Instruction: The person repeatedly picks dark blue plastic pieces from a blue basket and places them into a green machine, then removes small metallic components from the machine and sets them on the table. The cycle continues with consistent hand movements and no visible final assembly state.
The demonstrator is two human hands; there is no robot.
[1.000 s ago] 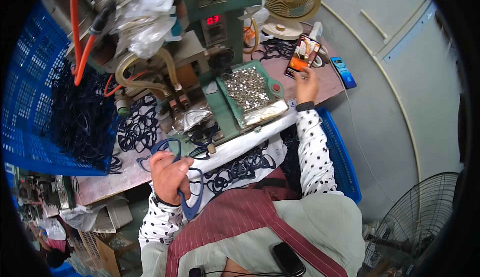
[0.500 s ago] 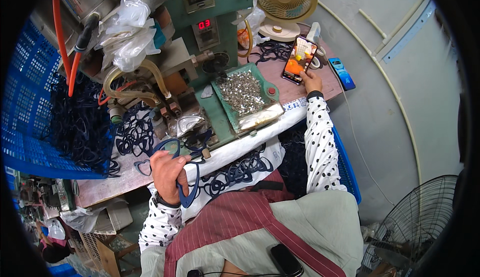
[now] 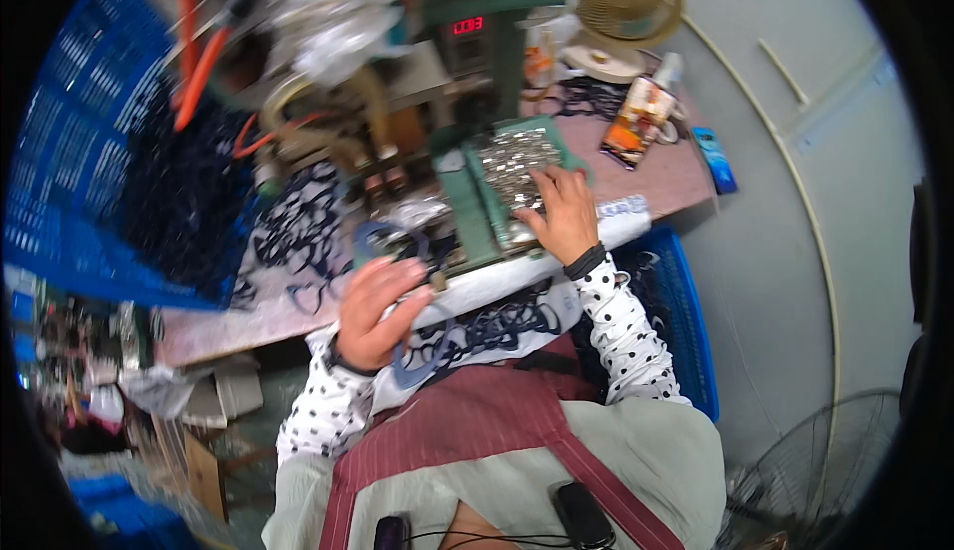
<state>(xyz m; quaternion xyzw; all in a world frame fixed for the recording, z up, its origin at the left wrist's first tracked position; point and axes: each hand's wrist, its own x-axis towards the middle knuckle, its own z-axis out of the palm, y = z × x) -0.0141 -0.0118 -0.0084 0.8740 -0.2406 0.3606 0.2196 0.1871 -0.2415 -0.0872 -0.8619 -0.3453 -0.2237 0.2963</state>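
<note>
Metal clips (image 3: 512, 157) lay heaped in a green tray (image 3: 475, 214), directly under the right hand (image 3: 558, 214). Its fingers (image 3: 542, 184) were spread flat on the pile, not closed on anything I could make out. Blur was too heavy to tell whether one clip was pinched.

The left hand (image 3: 376, 312) was nearer the body, at the surface (image 3: 656, 177) edge, fingers curled around a loop of dark blue cord (image 3: 417, 356). The cord ran roughly left to right across the lap, its long axis along the surface edge, with slack hanging below the fingers. The clips pointed every way in the heap, so no common axis.

Step, as I read it: picking a clip from the tray while the cord was held ready. Next move likely needs a single clip separated from the pile and brought toward the cord end, near the green press (image 3: 487, 33) beyond the fingers.

More cords (image 3: 298, 227) lay beyond the left fingers. A blue crate (image 3: 79, 202) stood well to their left, and a phone (image 3: 638, 121) well beyond the right fingers.
</note>
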